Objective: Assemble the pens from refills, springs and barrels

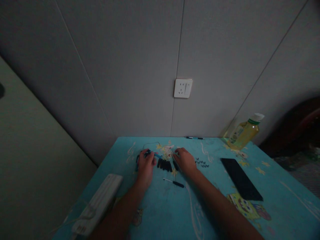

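Observation:
My left hand [146, 164] is closed near the back of the table, fingers curled by a dark object [148, 153] that it mostly covers. A short blue stick-like piece [158, 155] points right from beside its fingertips. My right hand [185, 159] is bent with its fingertips together at a cluster of tiny light pieces [168, 152]; whatever is between them is too small to name. Several black strips [164, 164] lie in a row between the hands, and another dark strip [175, 165] lies beside my right hand. Nearer me rests a screwdriver [178, 184] with a black handle.
Several small dark pieces [201, 163] lie right of my right hand. A black flat slab [240, 178] and a yellow drink bottle [243, 134] are farther right. A pen [194, 137] lies by the wall. A white power strip [100, 203] is at left on the blue tablecloth [160, 213].

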A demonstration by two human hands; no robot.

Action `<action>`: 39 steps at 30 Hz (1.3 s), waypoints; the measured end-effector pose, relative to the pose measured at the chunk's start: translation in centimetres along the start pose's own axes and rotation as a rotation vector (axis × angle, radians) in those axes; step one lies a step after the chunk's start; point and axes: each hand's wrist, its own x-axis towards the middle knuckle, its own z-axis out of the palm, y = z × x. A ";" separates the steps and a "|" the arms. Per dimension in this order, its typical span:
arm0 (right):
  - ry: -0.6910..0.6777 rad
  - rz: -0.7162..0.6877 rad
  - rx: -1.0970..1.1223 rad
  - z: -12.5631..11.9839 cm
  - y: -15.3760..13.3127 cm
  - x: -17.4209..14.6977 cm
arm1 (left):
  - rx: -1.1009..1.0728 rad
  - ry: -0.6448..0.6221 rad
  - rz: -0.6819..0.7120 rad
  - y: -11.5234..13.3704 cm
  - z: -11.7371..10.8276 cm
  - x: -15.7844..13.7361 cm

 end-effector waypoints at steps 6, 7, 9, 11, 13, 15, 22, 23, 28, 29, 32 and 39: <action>0.027 0.010 0.002 1.4 -1.2 1.4 | 0.050 -0.037 -0.025 -0.7 0.1 -0.6; 0.031 0.002 0.010 1.4 -1.4 1.5 | 0.050 -0.042 -0.029 -0.8 0.1 -0.7; 0.045 -0.025 0.037 1.0 -1.5 1.3 | 0.049 -0.047 -0.042 -1.1 0.1 -0.8; 0.058 -0.059 0.071 0.4 -1.4 0.4 | 0.052 -0.051 -0.066 -1.3 0.2 -0.9; 0.070 -0.094 0.138 -0.2 -1.0 -1.1 | 0.052 -0.067 -0.086 -1.4 0.4 -1.1; 0.096 -0.128 0.301 -0.6 -0.5 -3.0 | 0.040 -0.106 -0.101 -1.3 0.7 -1.4; 0.193 -0.189 0.677 -2.1 0.8 -6.3 | 0.066 -0.295 -0.162 -1.2 1.5 -2.8; 0.186 -0.202 0.705 -2.2 0.8 -6.3 | 0.083 -0.317 -0.165 -1.3 1.5 -3.0; 0.181 -0.190 0.769 -2.2 0.7 -6.3 | 0.140 -0.367 -0.171 -1.7 1.4 -3.2; 0.190 -0.180 0.770 -2.2 0.8 -6.3 | 0.149 -0.384 -0.170 -1.6 1.4 -3.1; 0.200 -0.182 0.759 -2.4 1.0 -6.4 | 0.204 -0.441 -0.155 -1.4 1.2 -3.0; 0.159 -0.270 0.765 -3.3 1.0 -6.2 | 0.400 -0.551 -0.129 -0.4 0.8 -2.5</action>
